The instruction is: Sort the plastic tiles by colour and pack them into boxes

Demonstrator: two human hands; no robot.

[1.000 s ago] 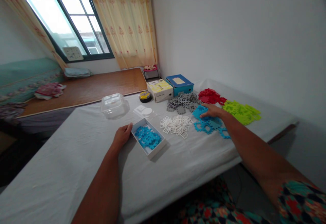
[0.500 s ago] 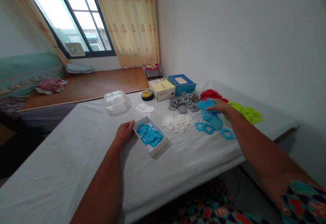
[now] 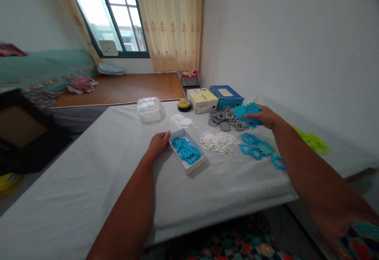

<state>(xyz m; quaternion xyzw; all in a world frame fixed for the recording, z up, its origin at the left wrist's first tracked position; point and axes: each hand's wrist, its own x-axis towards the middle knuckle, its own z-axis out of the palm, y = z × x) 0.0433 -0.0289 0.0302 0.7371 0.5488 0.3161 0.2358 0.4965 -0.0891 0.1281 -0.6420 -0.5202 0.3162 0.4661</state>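
Observation:
My left hand [image 3: 160, 142] is closed on the far left edge of a shallow white box [image 3: 196, 168], which rests on the table. Several blue plastic pieces [image 3: 186, 150] with toothed edges lie inside it. Held up in my right hand [image 3: 268, 116] are some blue toothed gear pieces [image 3: 248, 112], stacked together, with the fingers pinched around them. Below that hand, a loose pile of blue gear pieces [image 3: 255, 147] lies on the cloth, partly covered by my right forearm. Between box and pile is a heap of white square lattice pieces [image 3: 219, 142].
Grey gear pieces [image 3: 225, 118] are heaped behind the white ones, and yellow-green pieces [image 3: 313, 141] lie at the right. Along the back stand a clear plastic container [image 3: 148, 111], a round black-and-yellow tin [image 3: 184, 105], a cream-yellow box [image 3: 202, 101] and a blue box [image 3: 226, 96].
My right hand has raised the blue gear pieces up from the pile. My left hand keeps its grip on the box. The whole view has swung left, and red pieces are now hidden.

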